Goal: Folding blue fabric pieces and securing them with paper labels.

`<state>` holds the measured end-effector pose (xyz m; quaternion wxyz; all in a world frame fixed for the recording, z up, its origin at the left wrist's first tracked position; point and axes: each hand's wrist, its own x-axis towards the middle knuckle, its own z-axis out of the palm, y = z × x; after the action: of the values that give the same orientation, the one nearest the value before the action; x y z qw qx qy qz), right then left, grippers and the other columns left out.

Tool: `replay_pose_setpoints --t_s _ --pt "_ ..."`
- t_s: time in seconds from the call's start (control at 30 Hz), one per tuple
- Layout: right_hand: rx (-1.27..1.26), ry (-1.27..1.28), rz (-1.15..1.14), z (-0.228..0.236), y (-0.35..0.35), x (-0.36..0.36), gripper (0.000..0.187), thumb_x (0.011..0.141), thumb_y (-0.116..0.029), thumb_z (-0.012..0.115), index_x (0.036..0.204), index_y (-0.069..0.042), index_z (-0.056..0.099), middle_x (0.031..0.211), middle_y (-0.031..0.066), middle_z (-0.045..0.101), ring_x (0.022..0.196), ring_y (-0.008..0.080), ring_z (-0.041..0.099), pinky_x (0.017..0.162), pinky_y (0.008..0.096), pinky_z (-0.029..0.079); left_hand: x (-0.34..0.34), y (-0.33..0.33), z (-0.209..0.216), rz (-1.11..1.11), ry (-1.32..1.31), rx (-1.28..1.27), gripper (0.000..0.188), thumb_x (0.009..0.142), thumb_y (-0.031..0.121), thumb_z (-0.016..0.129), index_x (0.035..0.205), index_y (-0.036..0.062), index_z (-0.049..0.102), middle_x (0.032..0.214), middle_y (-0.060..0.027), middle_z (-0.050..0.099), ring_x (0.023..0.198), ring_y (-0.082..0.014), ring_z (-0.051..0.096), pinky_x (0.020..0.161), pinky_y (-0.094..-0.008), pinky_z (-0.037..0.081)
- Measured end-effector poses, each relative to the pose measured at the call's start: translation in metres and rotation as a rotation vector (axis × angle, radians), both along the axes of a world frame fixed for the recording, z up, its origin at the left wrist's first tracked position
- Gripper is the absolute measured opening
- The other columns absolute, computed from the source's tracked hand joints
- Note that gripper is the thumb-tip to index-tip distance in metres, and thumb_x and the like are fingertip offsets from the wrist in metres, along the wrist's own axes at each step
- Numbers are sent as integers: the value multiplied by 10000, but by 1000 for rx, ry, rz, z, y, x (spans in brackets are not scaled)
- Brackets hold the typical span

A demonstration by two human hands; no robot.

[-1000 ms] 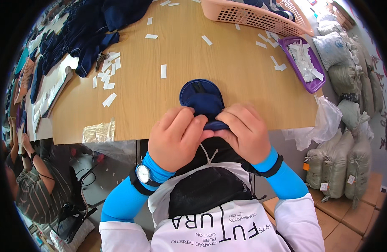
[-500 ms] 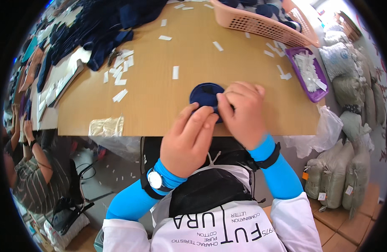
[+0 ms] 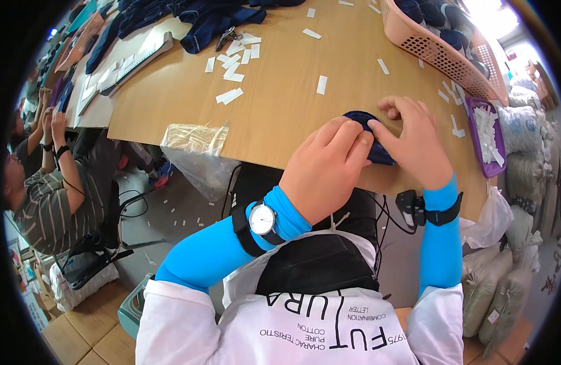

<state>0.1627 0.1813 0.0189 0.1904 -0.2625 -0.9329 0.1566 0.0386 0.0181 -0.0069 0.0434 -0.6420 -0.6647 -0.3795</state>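
A dark blue piece of cloth (image 3: 383, 153), rolled or folded into a small bundle, sits at the table's near edge, partly covered by my hands. My left hand (image 3: 326, 173) is closed on its near left side, the fingers bunched together. My right hand (image 3: 417, 143) is at the bundle's right side. Its thumb tip touches or nearly touches the cloth, while the forefinger is lifted apart from the thumb, over the table. The fingers' far side and the cloth's underside are hidden.
White paper slips (image 3: 322, 85) lie scattered over the wooden table (image 3: 280, 115). A purple tray (image 3: 501, 164) of slips stands at right, behind it a pink basket (image 3: 408, 42) of dark rolled cloth. Dark garments (image 3: 213, 27) are heaped far left. Another person (image 3: 49, 201) sits left.
The view has swung, so the table and basket appear farther right. My right forefinger has lifted off the cloth and opened away from the thumb. My left hand still grips the cloth.
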Motion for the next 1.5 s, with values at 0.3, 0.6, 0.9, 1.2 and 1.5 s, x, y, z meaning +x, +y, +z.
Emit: replay_pose_setpoints --t_s 0.3,0.6,0.9,1.2,1.5 --pt "-424 -84 174 16 13 -19 219 912 -184 743 975 25 753 832 131 717 840 310 649 777 416 531 -7 1 -1 -67 -158 -19 394 840 30 775 1211 9 644 1233 -149 643 1153 -381 631 976 -451 537" --pt "-595 79 114 -4 14 -14 139 933 -93 736 970 39 758 819 100 733 719 159 660 670 326 529 -20 6 4 -156 -136 -39 383 810 16 783 1179 24 677 1162 -152 695 1119 -410 636 999 -490 511" --pt "-595 261 102 -4 -16 4 82 938 -40 725 964 26 767 821 77 686 699 147 606 647 295 491 -25 6 5 -122 -199 -33 363 806 2 778 1160 48 711 1162 -160 706 1082 -412 655 985 -491 510" --pt "-270 304 145 8 -52 25 262 873 -39 780 1133 -23 746 1051 127 677 875 318 672 755 373 559 -29 4 7 -151 -427 -93 258 804 -8 819 1036 32 713 1023 -165 690 920 -396 679 757 -443 571" --pt "-223 368 114 -16 -58 28 297 892 -83 794 1148 11 676 1107 205 689 977 430 672 838 427 565 -23 -1 1 -163 -277 0 282 891 66 772 1155 43 675 1064 -152 676 958 -392 649 852 -465 540"
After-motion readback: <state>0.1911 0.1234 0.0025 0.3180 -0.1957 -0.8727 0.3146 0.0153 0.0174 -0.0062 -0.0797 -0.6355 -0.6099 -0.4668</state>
